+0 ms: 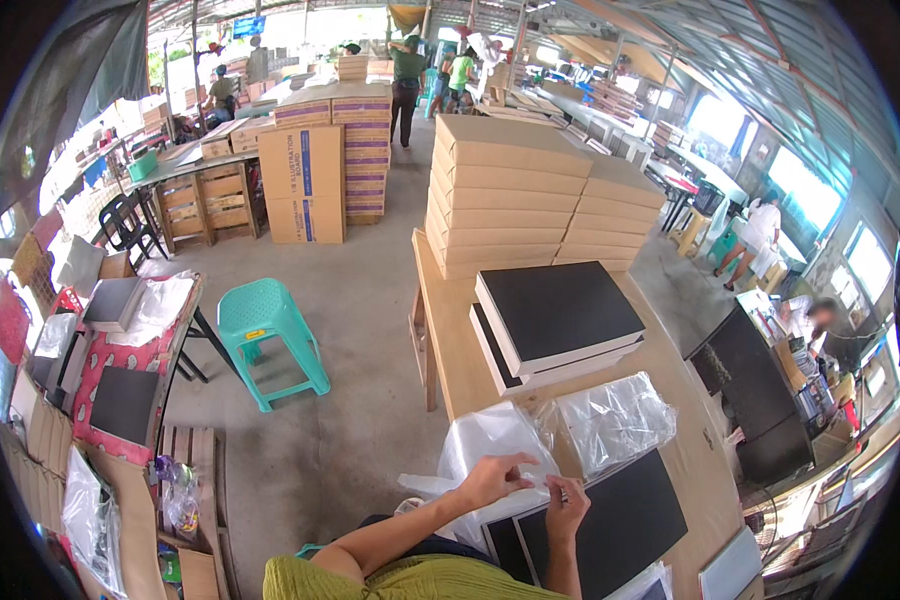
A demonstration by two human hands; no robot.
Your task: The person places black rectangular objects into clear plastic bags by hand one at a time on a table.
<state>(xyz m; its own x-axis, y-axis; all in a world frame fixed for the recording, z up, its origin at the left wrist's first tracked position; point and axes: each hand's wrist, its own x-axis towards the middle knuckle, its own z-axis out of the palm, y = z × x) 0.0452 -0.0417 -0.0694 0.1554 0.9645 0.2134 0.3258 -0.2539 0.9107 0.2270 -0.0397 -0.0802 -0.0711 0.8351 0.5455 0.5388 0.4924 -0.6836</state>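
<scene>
Over the near end of the wooden table, my left hand reaches in from the left with bent fingers at a clear plastic bag. Facing it, my right hand has its fingers pinched at the bag's near edge. The transparent film makes the exact grip hard to see. Beneath my hands lie black-covered boards, partly hidden by my right forearm. More clear plastic bags lie flat beyond them. A stack of black-topped boards with white edges stands farther along the table.
Tall stacks of brown-wrapped packages fill the table's far end. A green plastic stool stands on the floor at left. A side table with pink cloth carries more boards. Several people are in the background.
</scene>
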